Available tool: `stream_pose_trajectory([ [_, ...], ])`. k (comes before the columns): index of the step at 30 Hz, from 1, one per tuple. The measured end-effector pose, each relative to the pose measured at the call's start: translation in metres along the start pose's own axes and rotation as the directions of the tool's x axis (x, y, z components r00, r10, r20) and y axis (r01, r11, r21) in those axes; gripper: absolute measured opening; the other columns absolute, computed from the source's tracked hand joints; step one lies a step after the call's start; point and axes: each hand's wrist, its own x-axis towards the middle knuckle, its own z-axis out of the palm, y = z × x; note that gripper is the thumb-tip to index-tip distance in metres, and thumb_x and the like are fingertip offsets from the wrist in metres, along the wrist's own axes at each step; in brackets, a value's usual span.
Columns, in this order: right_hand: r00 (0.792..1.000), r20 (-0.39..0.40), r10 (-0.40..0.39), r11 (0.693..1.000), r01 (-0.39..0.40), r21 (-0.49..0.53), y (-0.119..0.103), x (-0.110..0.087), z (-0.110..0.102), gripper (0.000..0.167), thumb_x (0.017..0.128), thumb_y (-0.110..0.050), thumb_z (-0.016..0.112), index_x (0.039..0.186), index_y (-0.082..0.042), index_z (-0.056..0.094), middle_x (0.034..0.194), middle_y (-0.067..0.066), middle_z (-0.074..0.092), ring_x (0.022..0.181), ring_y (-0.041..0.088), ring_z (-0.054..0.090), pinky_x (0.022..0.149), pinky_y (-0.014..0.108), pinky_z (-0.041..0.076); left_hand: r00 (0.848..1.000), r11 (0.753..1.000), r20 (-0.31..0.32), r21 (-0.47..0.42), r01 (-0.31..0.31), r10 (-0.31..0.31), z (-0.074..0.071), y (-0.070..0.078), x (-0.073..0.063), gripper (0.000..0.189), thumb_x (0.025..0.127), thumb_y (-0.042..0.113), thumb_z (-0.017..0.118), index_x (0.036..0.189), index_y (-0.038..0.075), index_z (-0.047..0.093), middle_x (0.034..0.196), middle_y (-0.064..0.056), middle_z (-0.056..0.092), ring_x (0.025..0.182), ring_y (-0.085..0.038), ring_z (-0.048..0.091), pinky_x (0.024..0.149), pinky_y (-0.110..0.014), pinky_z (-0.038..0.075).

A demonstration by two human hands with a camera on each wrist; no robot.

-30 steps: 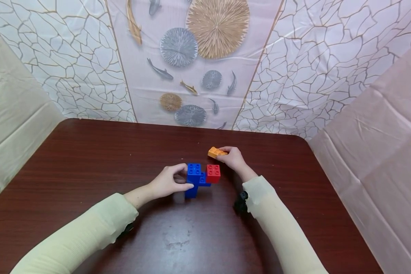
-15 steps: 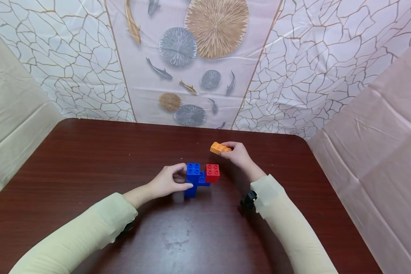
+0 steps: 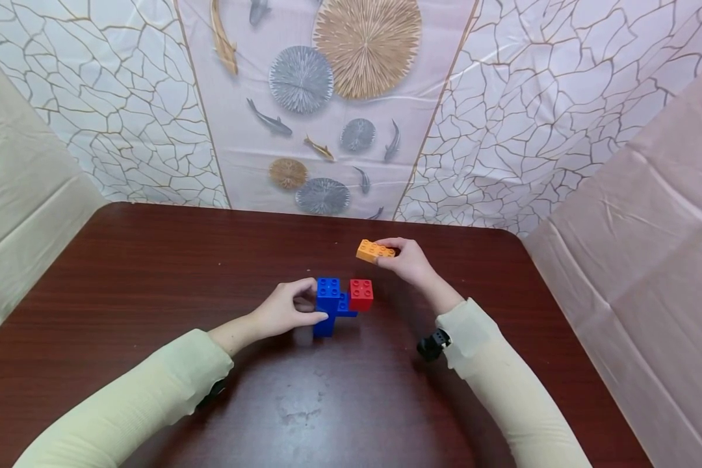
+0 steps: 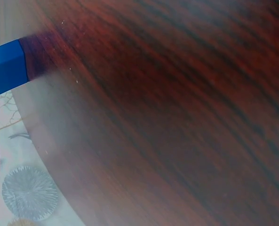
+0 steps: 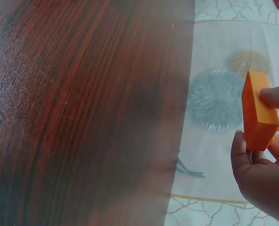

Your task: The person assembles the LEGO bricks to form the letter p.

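My left hand (image 3: 283,311) grips an upright stack of blue toy bricks (image 3: 327,305) between thumb and fingers, in the middle of the table. From the stack's right side a low blue brick (image 3: 346,313) sticks out, with a red brick (image 3: 361,296) on its end. In the left wrist view only a blue end of the build (image 4: 8,68) and a bit of a finger show. Behind and to the right, my right hand (image 3: 408,262) pinches an orange brick (image 3: 374,251), studs up, apart from the build. The right wrist view shows the orange brick (image 5: 260,110) between thumb and fingers.
The dark wooden table (image 3: 152,273) has its far edge just behind my right hand. A patterned cloth wall (image 3: 304,130) stands beyond it, with plain cloth on the left (image 3: 23,195) and right (image 3: 637,260) sides.
My right hand has moved slightly back and right, away from the build, with the orange brick in it. The left hand and the blue stack have stayed in place.
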Motion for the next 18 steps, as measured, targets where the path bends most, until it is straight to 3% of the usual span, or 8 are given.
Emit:
stream_pose_trajectory([
  [10, 0.996, 0.031, -0.084, 0.996, 0.085, -0.012, -0.015, -0.014, -0.006, 0.041, 0.081, -0.016, 0.069, 0.120, -0.006, 0.062, 0.122, 0.016, 0.058, 0.099, 0.026, 0.052, 0.080, 0.029, 0.048, 1.000, 1.000, 0.000, -0.004, -0.005, 0.005, 0.000, 0.000, 0.000, 0.026, 0.079, 0.012, 0.074, 0.094, 0.004, 0.054, 0.097, -0.014, 0.064, 0.091, -0.021, 0.065, 0.080, -0.031, 0.055],
  [18, 0.978, 0.038, -0.203, 0.978, 0.205, -0.038, -0.028, -0.025, -0.009, 0.038, 0.078, -0.015, 0.071, 0.115, -0.005, 0.065, 0.113, 0.014, 0.062, 0.092, 0.024, 0.054, 0.075, 0.025, 0.046, 1.000, 1.000, -0.001, -0.006, -0.012, 0.012, 0.000, 0.000, 0.000, 0.025, 0.078, 0.011, 0.075, 0.092, 0.005, 0.054, 0.096, -0.013, 0.065, 0.090, -0.021, 0.066, 0.079, -0.029, 0.055],
])
